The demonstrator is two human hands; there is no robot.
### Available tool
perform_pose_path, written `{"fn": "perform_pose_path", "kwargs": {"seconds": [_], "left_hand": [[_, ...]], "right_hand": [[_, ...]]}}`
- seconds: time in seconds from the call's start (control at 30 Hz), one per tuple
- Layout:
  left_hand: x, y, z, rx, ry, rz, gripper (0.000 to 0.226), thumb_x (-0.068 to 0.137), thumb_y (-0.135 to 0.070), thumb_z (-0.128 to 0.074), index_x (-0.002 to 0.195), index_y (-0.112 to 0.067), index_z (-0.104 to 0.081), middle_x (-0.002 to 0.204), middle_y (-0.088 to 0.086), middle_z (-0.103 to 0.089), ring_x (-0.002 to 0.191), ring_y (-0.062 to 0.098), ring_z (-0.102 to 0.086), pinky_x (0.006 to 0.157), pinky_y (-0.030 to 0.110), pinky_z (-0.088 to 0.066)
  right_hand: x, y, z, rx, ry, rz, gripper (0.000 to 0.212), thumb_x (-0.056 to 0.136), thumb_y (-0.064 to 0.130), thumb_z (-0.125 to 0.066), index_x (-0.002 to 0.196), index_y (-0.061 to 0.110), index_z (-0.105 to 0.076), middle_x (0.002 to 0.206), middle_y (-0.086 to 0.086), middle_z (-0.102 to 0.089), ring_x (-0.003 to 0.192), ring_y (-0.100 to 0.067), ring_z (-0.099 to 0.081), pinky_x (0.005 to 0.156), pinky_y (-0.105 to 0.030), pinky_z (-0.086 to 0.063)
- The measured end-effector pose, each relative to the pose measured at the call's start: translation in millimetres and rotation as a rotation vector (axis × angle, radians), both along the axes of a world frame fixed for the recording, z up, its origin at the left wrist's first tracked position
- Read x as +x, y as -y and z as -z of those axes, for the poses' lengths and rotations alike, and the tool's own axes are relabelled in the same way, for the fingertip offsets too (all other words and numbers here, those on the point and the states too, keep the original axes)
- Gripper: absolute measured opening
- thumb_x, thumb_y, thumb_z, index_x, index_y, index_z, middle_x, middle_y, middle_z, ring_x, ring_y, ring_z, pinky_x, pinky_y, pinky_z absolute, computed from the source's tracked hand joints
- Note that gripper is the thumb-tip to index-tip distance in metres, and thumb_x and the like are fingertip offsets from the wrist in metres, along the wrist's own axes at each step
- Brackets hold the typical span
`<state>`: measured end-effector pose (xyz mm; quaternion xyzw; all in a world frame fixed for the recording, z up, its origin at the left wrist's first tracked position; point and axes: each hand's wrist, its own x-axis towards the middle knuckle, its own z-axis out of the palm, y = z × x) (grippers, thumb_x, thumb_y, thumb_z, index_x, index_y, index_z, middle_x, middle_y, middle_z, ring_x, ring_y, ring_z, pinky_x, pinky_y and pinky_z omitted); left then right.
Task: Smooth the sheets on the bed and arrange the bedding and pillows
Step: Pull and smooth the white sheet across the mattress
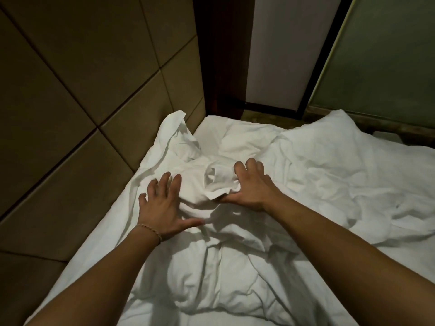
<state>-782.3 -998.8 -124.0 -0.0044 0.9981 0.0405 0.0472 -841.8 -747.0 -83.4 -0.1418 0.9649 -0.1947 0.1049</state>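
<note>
Two hands work one crumpled white duvet [235, 255] on the bed: left hand [162, 205] pressing flat, fingers spread wide; right hand [250, 187] gripping a bunched fold, fingers curled.

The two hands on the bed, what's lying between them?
In the head view, a bunched fold of white bedding lies between them: the left hand rests flat beside it, the right hand pinches its edge.

Two bare forearms without sleeves; a thin beaded bracelet [150, 229] circles the wrist of the left hand [162, 208]; the right hand [251, 187] wears nothing.
</note>
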Motion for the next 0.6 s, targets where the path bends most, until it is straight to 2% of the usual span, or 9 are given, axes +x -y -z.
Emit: {"fn": "perform_pose_path", "kwargs": {"seconds": [0.17,0.27,0.37,0.47,0.6], "left_hand": [[-0.8,1.7,-0.7,0.016,0.025,-0.029,0.133,0.047,-0.107,-0.027,0.154,-0.034,0.002,0.165,0.003,0.003,0.149,0.037,-0.007,0.113,0.064,-0.025],[-3.0,2.1,-1.3,0.024,0.027,-0.043,0.135,0.044,-0.108,-0.020,0.154,-0.033,0.003,0.165,0.003,0.004,0.149,0.037,-0.007,0.113,0.064,-0.025],[-6.6,7.5,0.2,0.036,0.016,-0.044,0.134,0.047,-0.108,-0.025,0.155,-0.033,0.000,0.165,0.003,0.001,0.148,0.037,-0.012,0.113,0.065,-0.025],[-10.4,15.7,4.8,0.015,0.014,-0.029,0.132,0.049,-0.108,-0.027,0.155,-0.032,0.001,0.165,0.002,0.000,0.148,0.035,-0.013,0.114,0.064,-0.024],[-16.0,23.4,14.5,0.017,0.004,-0.024,0.132,0.050,-0.107,-0.029,0.154,-0.031,0.001,0.163,0.003,-0.005,0.146,0.034,-0.016,0.114,0.061,-0.025]], "right_hand": [[0.8,20.7,-9.2,0.031,0.044,-0.012,0.113,0.043,0.104,-0.028,0.127,0.029,-0.030,0.125,-0.002,-0.026,0.121,-0.026,-0.023,0.104,-0.054,-0.030],[0.0,30.8,-8.5,0.006,-0.021,0.002,0.111,0.048,0.104,-0.022,0.129,0.028,-0.032,0.125,-0.002,-0.027,0.120,-0.026,-0.025,0.106,-0.054,-0.028],[-3.0,34.1,6.8,0.051,-0.077,-0.011,0.102,0.057,0.101,-0.027,0.128,0.028,-0.034,0.126,-0.004,-0.031,0.118,-0.027,-0.030,0.106,-0.054,-0.030],[-5.6,36.6,28.2,0.076,-0.079,-0.017,0.100,0.057,0.101,-0.029,0.124,0.026,-0.038,0.123,-0.004,-0.035,0.113,-0.027,-0.035,0.105,-0.052,-0.031],[-8.6,48.8,57.7,0.069,-0.098,-0.025,0.093,0.061,0.091,-0.040,0.117,0.018,-0.048,0.114,-0.004,-0.046,0.103,-0.026,-0.046,0.095,-0.042,-0.038]]}}
